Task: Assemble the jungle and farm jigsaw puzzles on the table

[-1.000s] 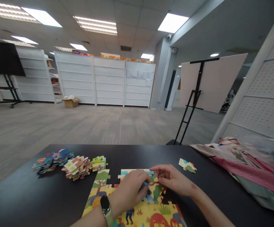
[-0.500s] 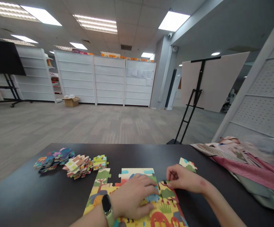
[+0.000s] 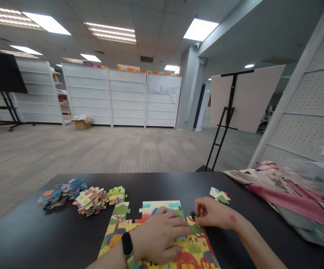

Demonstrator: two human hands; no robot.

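A partly assembled jigsaw puzzle with animals and trees on yellow ground lies on the dark table. My left hand, with a watch on its wrist, rests flat across the puzzle's middle, fingers stretched out; it hides the pieces beneath. At the upper right edge of the puzzle, my right hand has its fingers curled and pinches the corner of a puzzle piece with green foliage, which lies against its neighbours. Just beyond that hand sits a loose puzzle piece, apart from the rest.
Left of the puzzle stand a pile of blue pieces, a pile of beige and red pieces and a small green stack. A pink patterned cloth covers the table's right side. An easel stands beyond the table.
The foliage piece has moved in against its neighbours, and the dark gap along its left side has narrowed. My left fingers have shifted slightly right, onto it. The view has tilted slightly up.
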